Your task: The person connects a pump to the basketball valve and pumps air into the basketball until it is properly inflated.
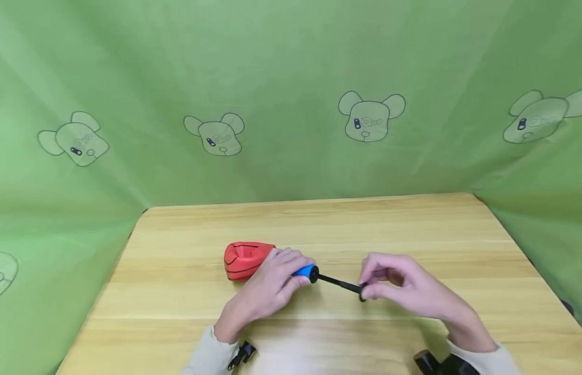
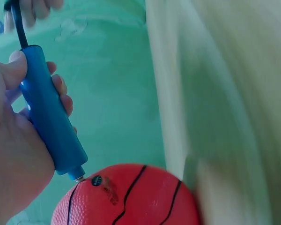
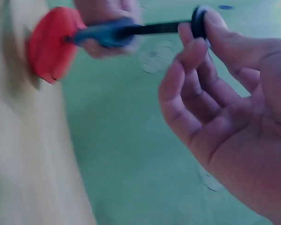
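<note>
A soft, dented red ball (image 1: 244, 263) with black basketball lines lies on the table, left of centre. My left hand (image 1: 272, 286) grips the blue barrel of a hand pump (image 2: 49, 108). In the left wrist view, a short metal needle (image 2: 80, 179) at the pump's nozzle meets the ball beside a small dark round mark. The black pump rod (image 1: 336, 281) stands drawn out to the right. At its end my right hand (image 1: 410, 286) pinches the black round handle (image 3: 198, 22) between thumb and fingers; the other fingers are bent.
Under the work is a light wood table (image 1: 178, 297), its back edge against a green curtain (image 1: 291, 172) printed with mouse-like heads. Green cloth hangs at both sides too. Black wrist devices show by the left sleeve (image 1: 208, 354) and the right sleeve (image 1: 487, 360).
</note>
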`<control>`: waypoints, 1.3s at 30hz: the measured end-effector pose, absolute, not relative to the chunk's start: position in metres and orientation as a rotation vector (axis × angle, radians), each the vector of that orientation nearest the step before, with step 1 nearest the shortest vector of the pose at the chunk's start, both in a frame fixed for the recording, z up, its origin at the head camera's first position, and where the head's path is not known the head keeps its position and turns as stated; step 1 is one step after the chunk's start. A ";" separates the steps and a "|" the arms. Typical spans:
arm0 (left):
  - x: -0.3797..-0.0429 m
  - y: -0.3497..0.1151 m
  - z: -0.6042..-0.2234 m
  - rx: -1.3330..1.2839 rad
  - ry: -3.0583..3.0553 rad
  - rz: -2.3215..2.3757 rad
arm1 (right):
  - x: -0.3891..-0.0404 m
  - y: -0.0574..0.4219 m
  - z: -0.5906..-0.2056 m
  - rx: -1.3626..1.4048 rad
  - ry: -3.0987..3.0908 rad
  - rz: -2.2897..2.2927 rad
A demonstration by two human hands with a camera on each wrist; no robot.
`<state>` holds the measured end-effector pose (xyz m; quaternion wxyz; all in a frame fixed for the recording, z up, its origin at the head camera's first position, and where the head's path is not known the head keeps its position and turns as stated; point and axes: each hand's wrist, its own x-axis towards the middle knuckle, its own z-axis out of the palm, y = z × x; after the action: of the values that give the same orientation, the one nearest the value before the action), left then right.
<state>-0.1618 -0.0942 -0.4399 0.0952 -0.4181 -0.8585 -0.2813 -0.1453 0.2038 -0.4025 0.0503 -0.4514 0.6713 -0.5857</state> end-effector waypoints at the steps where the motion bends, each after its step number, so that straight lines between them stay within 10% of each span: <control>1: -0.162 -0.095 -0.439 -1.221 -2.547 -0.833 | -0.145 0.208 -0.400 -1.381 2.023 -1.800; 39: -0.151 -0.081 -0.440 -1.263 -2.533 -0.742 | -0.154 0.184 -0.425 -1.096 2.021 -1.772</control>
<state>-0.1515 -0.0808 -0.4401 0.1075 -0.4290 -0.8607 -0.2522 -0.1536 0.1841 -0.4254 0.1191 -0.3749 0.6914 -0.6060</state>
